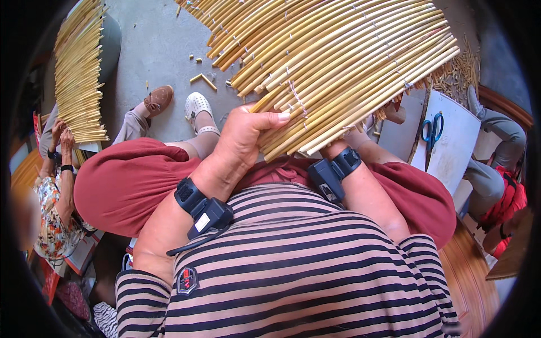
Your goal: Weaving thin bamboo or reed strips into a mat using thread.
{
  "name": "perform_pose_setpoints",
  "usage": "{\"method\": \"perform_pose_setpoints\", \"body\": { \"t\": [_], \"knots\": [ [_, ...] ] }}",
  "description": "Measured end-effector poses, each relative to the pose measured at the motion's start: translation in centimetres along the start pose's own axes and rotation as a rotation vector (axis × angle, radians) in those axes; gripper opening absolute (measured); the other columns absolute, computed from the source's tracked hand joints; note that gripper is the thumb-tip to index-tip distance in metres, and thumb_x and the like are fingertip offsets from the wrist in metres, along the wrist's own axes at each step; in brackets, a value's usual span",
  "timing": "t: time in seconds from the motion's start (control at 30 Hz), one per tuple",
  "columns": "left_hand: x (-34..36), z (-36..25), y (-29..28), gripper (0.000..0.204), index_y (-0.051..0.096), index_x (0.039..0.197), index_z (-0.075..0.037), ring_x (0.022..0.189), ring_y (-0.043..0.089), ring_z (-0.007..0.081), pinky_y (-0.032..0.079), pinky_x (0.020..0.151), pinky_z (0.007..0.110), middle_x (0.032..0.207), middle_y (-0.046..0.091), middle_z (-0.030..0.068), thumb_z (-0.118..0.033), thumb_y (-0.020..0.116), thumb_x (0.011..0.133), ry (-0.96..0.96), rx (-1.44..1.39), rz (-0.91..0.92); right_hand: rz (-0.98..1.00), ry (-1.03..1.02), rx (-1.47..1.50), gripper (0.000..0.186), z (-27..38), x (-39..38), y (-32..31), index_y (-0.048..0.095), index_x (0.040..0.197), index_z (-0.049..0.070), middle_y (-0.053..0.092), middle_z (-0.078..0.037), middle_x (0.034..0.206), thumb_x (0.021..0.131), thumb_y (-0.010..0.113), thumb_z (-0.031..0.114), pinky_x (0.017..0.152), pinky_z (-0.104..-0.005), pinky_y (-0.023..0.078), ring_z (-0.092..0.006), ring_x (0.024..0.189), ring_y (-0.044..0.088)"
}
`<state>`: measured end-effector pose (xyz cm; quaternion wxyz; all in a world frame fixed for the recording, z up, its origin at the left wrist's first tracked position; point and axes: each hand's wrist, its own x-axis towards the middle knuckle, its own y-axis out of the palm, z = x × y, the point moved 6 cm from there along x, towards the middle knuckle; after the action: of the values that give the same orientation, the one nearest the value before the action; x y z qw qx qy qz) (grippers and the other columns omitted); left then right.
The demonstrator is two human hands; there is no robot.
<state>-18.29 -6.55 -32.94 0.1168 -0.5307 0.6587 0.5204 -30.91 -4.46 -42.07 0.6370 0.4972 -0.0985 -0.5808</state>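
Note:
A mat of straight yellow reed stalks (344, 62), tied in rows with thin white string, spreads from above my lap toward the far side. My left hand (243, 134) grips its near left corner, with the thumb pressed on top and the fingers curled underneath. Close to the thumb, a loose length of white string (297, 100) lies across the stalks. My right hand (332, 149) reaches under the near edge of the mat; its fingers are hidden there. Black devices are strapped to both my wrists.
Blue-handled scissors (432, 133) rest on a white board (453, 147) to the right. Cut stalk ends (207, 82) lie on the grey floor, with more heaped (455, 76) at the far right. At left, a co-worker's hands (63, 135) hold another reed mat (79, 73). Another person sits at right.

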Motion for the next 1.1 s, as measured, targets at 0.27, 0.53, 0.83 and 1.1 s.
{"method": "perform_pose_setpoints", "body": {
  "t": [0.27, 0.53, 0.83, 1.1],
  "knots": [
    [0.1, 0.1, -0.6, 0.034, 0.057, 0.108, 0.008, 0.087, 0.065, 0.0225, 0.052, 0.082, 0.032, 0.1, 0.064, 0.0153, -0.002, 0.063, 0.076, -0.029, 0.028, -0.052, -0.003, 0.008, -0.007, 0.045, -0.2, -0.3, 0.4, 0.05, 0.125, 0.009, 0.057, -0.009, 0.118, 0.09, 0.051, 0.038, 0.078, -0.038, 0.053, -0.0216, 0.097, 0.059],
    [0.1, -0.1, -0.2, 0.036, 0.057, 0.11, 0.007, 0.088, 0.064, 0.0225, 0.051, 0.083, 0.033, 0.101, 0.064, 0.0145, -0.005, 0.064, 0.077, -0.036, 0.041, -0.025, -0.009, -0.01, 0.008, 0.044, -0.1, 0.0, 0.5, 0.05, 0.125, 0.009, 0.057, -0.009, 0.118, 0.09, 0.051, 0.037, 0.078, -0.0376, 0.053, -0.0213, 0.097, 0.059],
    [-0.1, 0.0, 0.1, 0.041, 0.053, 0.117, 0.006, 0.094, 0.063, 0.0245, 0.05, 0.087, 0.036, 0.108, 0.062, 0.0155, -0.004, 0.064, 0.078, -0.082, -0.069, 0.034, -0.01, -0.012, 0.0, 0.044, 0.1, 0.0, 0.8, 0.05, 0.125, 0.009, 0.057, -0.009, 0.118, 0.09, 0.052, 0.036, 0.077, -0.0372, 0.053, -0.0209, 0.096, 0.06],
    [0.3, 0.1, -0.2, 0.042, 0.052, 0.118, 0.005, 0.094, 0.063, 0.0242, 0.05, 0.087, 0.036, 0.107, 0.062, 0.0149, -0.005, 0.064, 0.079, -0.092, -0.055, 0.036, -0.042, -0.013, -0.013, 0.043, -0.1, -0.5, 0.9, 0.05, 0.125, 0.01, 0.057, -0.009, 0.118, 0.09, 0.052, 0.035, 0.077, -0.0369, 0.053, -0.0205, 0.096, 0.06]
  ]
}}
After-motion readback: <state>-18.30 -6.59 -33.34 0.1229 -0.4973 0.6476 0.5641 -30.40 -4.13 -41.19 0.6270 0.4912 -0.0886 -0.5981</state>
